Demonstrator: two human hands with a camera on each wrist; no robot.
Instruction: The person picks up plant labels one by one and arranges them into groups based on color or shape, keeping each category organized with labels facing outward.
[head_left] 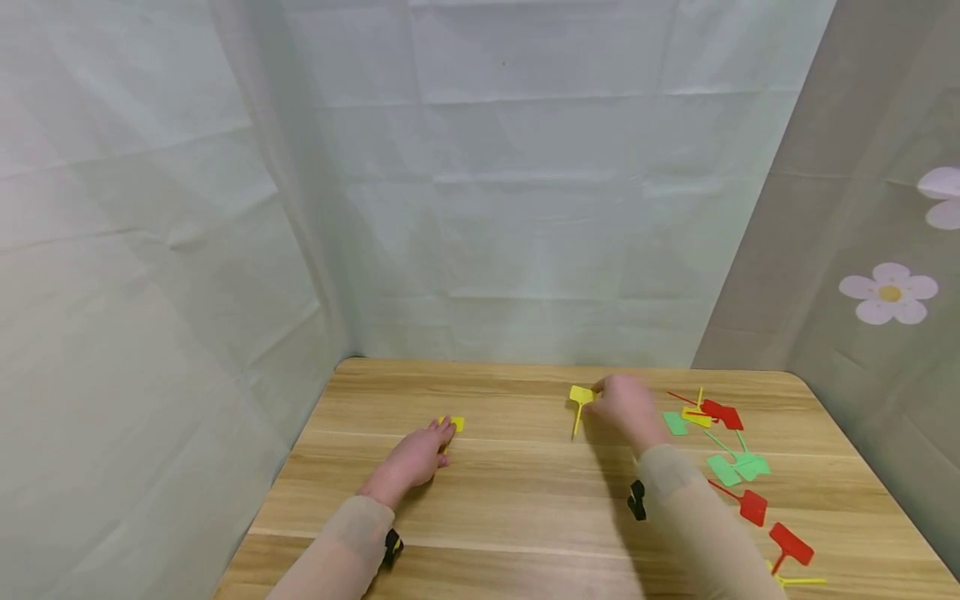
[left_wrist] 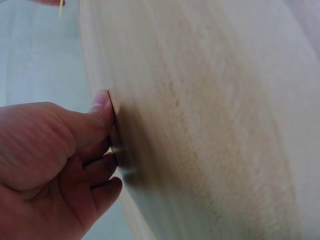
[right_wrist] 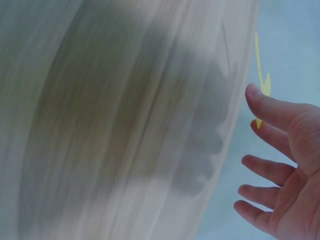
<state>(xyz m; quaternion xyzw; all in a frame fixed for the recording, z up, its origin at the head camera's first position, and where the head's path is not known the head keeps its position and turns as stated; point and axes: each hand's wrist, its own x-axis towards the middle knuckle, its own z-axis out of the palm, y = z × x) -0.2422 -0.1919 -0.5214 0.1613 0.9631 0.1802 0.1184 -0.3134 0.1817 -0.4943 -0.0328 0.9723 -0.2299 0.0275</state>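
A yellow plant label (head_left: pixel 582 395) with a flat head and thin stem hangs from my right hand (head_left: pixel 628 408). Thumb and index finger pinch its head at the side, stem pointing down, and its shadow falls on the wood. In the right wrist view the other fingers are spread beside the label (right_wrist: pixel 267 85). My left hand (head_left: pixel 416 457) rests over another yellow label (head_left: pixel 459 424) on the table, fingertips on its head and partly hiding it. In the left wrist view the thumb (left_wrist: pixel 95 122) and fingertips meet the wood surface.
On the right of the wooden table (head_left: pixel 510 517) lie several loose labels: a green pair (head_left: pixel 738 468), a red one (head_left: pixel 753 507), another red one (head_left: pixel 792 543) and an overlapping red and yellow cluster (head_left: pixel 722 413). Pale cloth (head_left: pixel 525 208) hangs behind the table's back edge.
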